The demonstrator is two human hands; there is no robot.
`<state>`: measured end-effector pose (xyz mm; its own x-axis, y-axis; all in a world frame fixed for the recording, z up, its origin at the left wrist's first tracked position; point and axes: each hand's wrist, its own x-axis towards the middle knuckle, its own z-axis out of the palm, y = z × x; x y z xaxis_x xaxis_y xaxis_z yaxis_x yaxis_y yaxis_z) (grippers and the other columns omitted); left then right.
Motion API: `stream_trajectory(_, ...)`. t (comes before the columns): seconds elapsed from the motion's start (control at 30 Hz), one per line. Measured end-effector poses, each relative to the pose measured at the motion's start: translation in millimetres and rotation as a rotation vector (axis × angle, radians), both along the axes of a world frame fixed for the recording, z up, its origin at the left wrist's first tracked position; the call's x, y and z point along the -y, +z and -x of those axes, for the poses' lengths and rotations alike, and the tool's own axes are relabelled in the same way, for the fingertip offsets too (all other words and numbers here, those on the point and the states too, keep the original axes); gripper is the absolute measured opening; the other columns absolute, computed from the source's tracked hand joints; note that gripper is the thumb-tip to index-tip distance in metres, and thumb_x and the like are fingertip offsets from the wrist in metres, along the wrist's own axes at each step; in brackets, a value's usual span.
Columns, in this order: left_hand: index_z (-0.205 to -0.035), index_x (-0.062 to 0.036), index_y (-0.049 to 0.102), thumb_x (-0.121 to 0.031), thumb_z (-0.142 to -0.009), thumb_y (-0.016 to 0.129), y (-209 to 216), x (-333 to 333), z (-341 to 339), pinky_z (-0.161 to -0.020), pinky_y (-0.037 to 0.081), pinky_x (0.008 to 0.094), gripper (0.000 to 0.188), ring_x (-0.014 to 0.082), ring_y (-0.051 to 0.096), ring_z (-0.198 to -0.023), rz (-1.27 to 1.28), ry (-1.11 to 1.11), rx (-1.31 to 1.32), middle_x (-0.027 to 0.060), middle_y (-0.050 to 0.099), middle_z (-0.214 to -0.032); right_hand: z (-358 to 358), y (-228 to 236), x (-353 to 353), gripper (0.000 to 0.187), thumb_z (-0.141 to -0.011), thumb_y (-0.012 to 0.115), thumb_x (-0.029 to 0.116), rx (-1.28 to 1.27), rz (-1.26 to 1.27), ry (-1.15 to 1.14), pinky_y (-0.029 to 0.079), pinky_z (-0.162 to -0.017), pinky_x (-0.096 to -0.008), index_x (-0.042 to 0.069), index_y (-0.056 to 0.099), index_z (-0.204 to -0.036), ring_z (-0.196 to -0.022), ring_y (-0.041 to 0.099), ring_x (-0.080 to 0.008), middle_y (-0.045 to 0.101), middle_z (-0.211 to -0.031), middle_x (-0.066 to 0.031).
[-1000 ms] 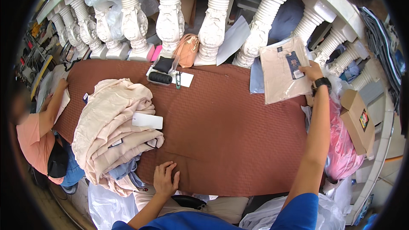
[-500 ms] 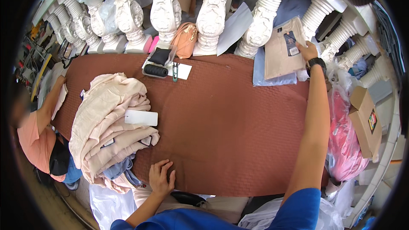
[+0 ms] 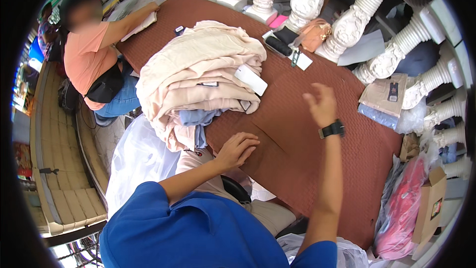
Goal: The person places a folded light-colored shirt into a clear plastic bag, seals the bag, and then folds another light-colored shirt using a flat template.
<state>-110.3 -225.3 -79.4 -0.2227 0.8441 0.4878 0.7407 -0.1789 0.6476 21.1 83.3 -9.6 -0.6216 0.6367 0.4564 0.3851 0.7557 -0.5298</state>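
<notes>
We see a reddish-brown cloth (image 3: 367, 168) with a fine woven pattern, a pale pinkish-cream pile (image 3: 198, 69) with a white tag (image 3: 251, 80), a beige packet (image 3: 379, 94), an orange-tan bag (image 3: 313, 35), a black spool (image 3: 278, 45), white balusters (image 3: 303, 5) with carved patterning, and a bright blue shirt (image 3: 198, 228).
</notes>
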Motion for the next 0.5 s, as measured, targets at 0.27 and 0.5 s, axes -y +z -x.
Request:
stream_trajectory(0.27, -0.109, -0.0016, 0.068, -0.018, -0.082, 0.076, 179, 14, 152, -0.087, 0.049, 0.0416, 0.033, 0.0346, 0.061, -0.095, -0.134, 0.585, -0.304, 0.0167, 0.066, -0.106, 90, 50, 110, 0.038, -0.086, 0.073, 0.015, -0.06, 0.303, 0.284, 0.054, -0.083, -0.0397, 0.002, 0.062, -0.119, -0.1, 0.065, -0.0313, 0.064, -0.112, -0.0179)
stream_trajectory(0.5, -0.083, 0.0017, 0.076, -0.027, -0.084, 0.075, 164, 30, 243, -0.068, 0.052, 0.0391, 0.029, 0.0317, 0.067, -0.066, 0.218, 0.511, 0.159, 0.0177, 0.072, -0.077, 159, 102, 156, 0.044, -0.086, 0.074, 0.016, -0.124, 0.175, 0.473, 0.056, -0.084, -0.0356, 0.003, 0.06, -0.125, -0.103, 0.066, -0.027, 0.063, -0.117, -0.0162)
